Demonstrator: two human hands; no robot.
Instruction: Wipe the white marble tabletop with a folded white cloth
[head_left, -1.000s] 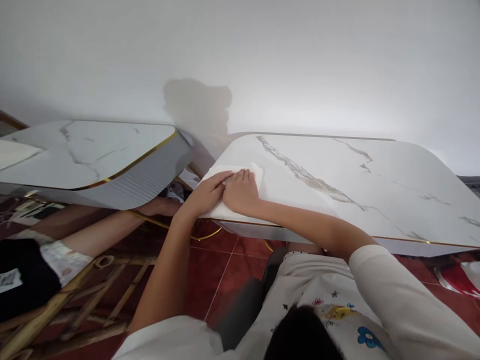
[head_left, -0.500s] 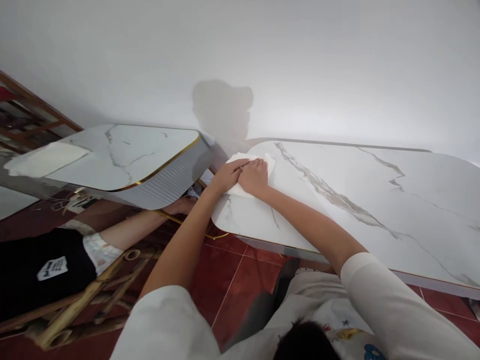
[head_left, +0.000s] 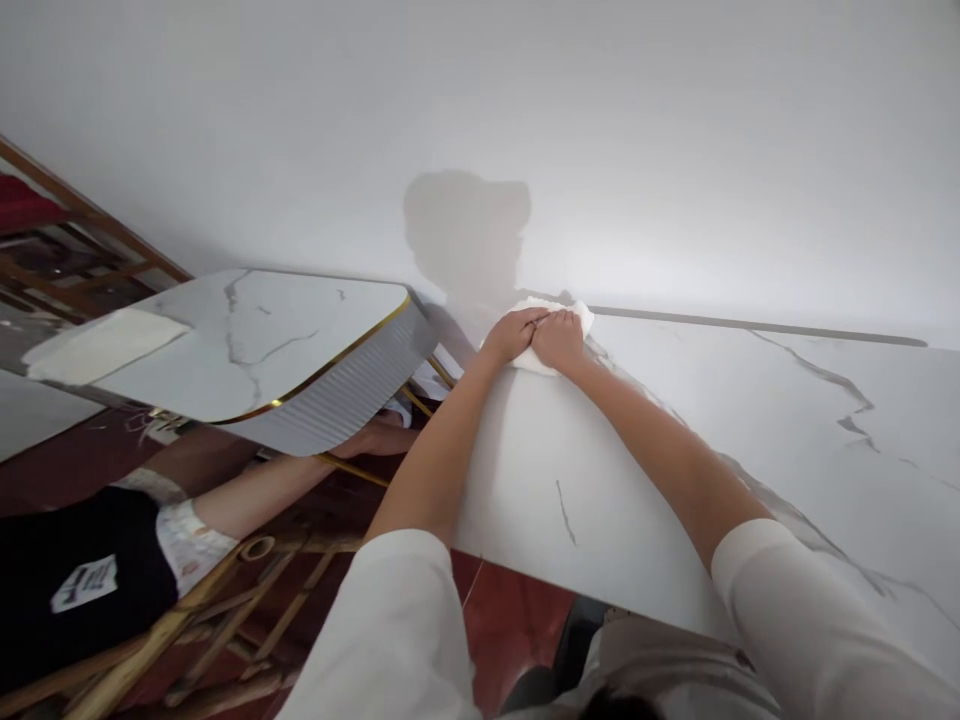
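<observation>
A folded white cloth (head_left: 534, 361) lies on a white, grey-veined marble-look table (head_left: 540, 440), at its far edge by the wall. My left hand (head_left: 514, 334) presses down on the cloth with fingers curled. My right hand (head_left: 559, 341) grips it alongside, its fingers touching those of the left. Both arms reach out nearly straight across the tabletop. Cloth edges show behind, to the right of and below the hands; the part beneath them is hidden.
To the left stands a second marble-look table (head_left: 300, 330) with gold trim and a ribbed side, a white cloth (head_left: 105, 345) on it. Another person in black (head_left: 90, 580), by a bamboo chair (head_left: 161, 625), extends a limb beneath it. The wall (head_left: 675, 180) borders both tables.
Both hands have slid the cloth away from me toward the wall, along the tabletop. My view has shifted a little, and the near table fills more of the middle.
</observation>
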